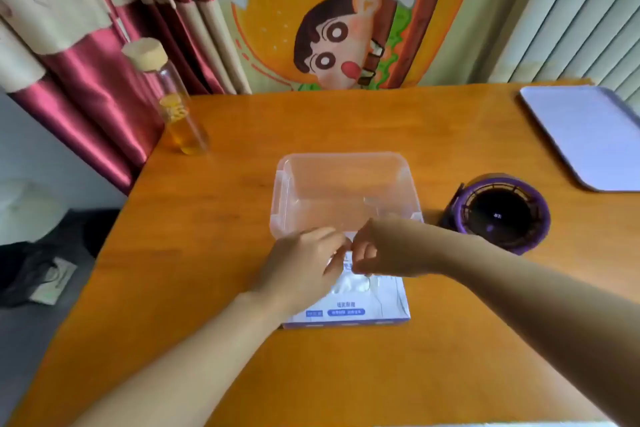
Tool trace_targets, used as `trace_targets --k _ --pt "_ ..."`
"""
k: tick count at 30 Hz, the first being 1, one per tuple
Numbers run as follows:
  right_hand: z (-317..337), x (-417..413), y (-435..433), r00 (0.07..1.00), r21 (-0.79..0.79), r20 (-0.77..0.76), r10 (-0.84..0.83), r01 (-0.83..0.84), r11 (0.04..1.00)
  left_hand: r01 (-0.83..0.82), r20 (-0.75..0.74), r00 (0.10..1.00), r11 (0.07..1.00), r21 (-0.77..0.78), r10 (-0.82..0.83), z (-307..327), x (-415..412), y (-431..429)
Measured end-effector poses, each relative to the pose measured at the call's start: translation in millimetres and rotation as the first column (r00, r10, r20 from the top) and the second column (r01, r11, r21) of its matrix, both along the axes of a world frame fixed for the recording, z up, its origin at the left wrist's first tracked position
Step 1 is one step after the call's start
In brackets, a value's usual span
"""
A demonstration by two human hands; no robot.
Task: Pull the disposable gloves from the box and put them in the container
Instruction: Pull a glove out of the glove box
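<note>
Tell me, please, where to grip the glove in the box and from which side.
Pinch the white crumpled tuft of the glove that bulges from the opening on top of the box, coming from above: the box lies flat, opening upward, so only that tuft is exposed.

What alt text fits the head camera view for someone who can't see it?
The left hand and right hand meet above a glove box on a wooden table, fingers close together. A clear container sits just beyond.
</note>
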State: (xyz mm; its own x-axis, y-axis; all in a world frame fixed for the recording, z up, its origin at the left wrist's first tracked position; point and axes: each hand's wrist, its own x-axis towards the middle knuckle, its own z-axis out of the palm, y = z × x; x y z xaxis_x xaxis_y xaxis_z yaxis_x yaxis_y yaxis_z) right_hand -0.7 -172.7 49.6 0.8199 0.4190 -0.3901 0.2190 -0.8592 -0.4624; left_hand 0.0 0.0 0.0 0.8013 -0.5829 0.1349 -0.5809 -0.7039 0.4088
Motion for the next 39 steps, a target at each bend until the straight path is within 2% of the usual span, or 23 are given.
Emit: trace_targets --k 2,7,11,18,23,28,31,35,39 --pt "-23 -3 1 0.998 -0.086 -0.028 0.056 -0.058 0.995 0.029 -0.013 0.999 0.999 -0.028 -0.03 -26 -4 2" --pt "-88 -15 1 0.981 -0.23 0.162 0.11 -0.071 0.971 -0.008 -0.109 0.994 1.0 -0.01 0.007 -78 -14 10" --pt "-115 -15 -1 0.922 -0.172 0.369 0.117 -0.056 0.984 -0.002 -0.042 0.999 0.999 -0.043 0.0 -111 -17 11" --pt "-154 -12 -3 0.848 -0.059 0.528 0.034 -0.003 0.998 0.021 0.188 0.982 0.984 -0.177 0.013 -140 -15 13" --pt "-154 -22 1 0.786 -0.079 0.618 0.002 0.059 0.995 -0.008 0.133 0.99 0.972 -0.235 0.04 -136 -17 11" --pt "-143 -32 6 0.711 -0.034 0.703 -0.011 0.049 0.998 -0.039 0.086 0.995 0.982 -0.186 0.056 -128 -22 11" --pt "-139 -36 8 0.691 -0.029 0.723 -0.03 0.074 0.997 -0.047 0.077 0.995 0.983 -0.177 0.061 -125 -25 10" --pt "-141 -41 6 0.783 0.235 0.561 -0.267 0.159 0.959 -0.059 0.045 0.997 0.98 -0.189 0.068 -124 -27 10" --pt "-145 -37 6 0.818 0.157 0.522 -0.242 0.187 0.97 -0.074 0.017 0.997 0.98 -0.184 0.078 -124 -26 10"
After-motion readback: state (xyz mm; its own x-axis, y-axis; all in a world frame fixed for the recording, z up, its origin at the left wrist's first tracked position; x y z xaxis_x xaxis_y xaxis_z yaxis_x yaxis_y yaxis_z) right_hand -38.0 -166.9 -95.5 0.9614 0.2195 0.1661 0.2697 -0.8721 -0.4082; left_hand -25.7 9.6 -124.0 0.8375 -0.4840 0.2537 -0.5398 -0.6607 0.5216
